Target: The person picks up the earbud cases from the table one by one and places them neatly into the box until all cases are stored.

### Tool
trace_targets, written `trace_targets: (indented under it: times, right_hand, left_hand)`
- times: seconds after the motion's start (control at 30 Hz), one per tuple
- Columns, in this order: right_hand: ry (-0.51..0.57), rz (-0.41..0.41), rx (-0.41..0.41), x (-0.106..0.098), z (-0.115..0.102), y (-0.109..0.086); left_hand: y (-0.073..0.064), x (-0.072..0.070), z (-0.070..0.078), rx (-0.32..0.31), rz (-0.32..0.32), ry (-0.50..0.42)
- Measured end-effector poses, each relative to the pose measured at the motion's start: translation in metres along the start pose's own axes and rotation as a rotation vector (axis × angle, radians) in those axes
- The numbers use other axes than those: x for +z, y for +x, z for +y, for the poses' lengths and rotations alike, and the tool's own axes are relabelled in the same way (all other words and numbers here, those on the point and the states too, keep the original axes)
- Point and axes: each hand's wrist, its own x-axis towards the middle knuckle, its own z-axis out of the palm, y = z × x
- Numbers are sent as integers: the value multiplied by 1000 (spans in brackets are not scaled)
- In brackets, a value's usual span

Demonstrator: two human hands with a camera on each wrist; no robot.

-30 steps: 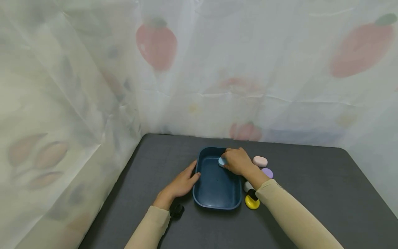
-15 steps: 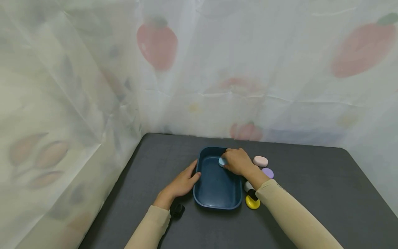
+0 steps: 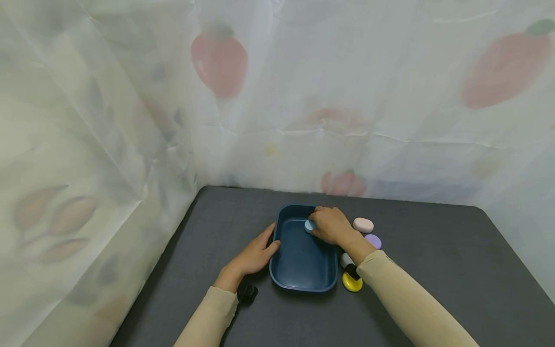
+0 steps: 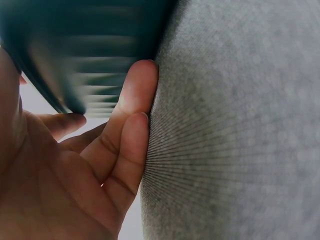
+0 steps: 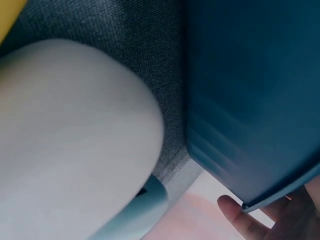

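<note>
my left hand (image 3: 251, 255) holds the left wall of the dark blue tray (image 3: 303, 267), with the thumb over the rim and the other fingers against the outside; i think this is so the tray does not slide. the fingers of my right hand (image 3: 333, 225) are clamped on the light blue piece (image 3: 310, 226), inside the tray at its far right part; if it touches the bottom, i cannot tell. a pinch seems enough, because the piece looks small and smooth. right of the tray, from far to near, there are a pale pink piece (image 3: 363, 225), a purple piece (image 3: 373, 241), a greyish white piece (image 3: 346, 260) and a glossy yellow piece (image 3: 352, 283), perhaps placed there for easy reach by my right hand. the pink one is oblong, with rounded ends. the tray seems plastic, with rounded corners, and the grey table (image 3: 433, 260) has a woven texture.
</note>
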Motion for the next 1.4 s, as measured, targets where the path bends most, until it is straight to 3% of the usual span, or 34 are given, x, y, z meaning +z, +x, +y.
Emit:
trace_targets:
  times: [0.53,1.0,1.4]
  right_hand:
    - [38,24,10,-15,1,-8]
    - [133,94,20,-32,6,-21]
    - [185,92,32,-37,17,-32]
  left_hand:
    - [0,-1,-2,6,-8,10]
    - [1,-2,-3,-23,-2,11]
    - [1,-3,-3,-51,-5,31]
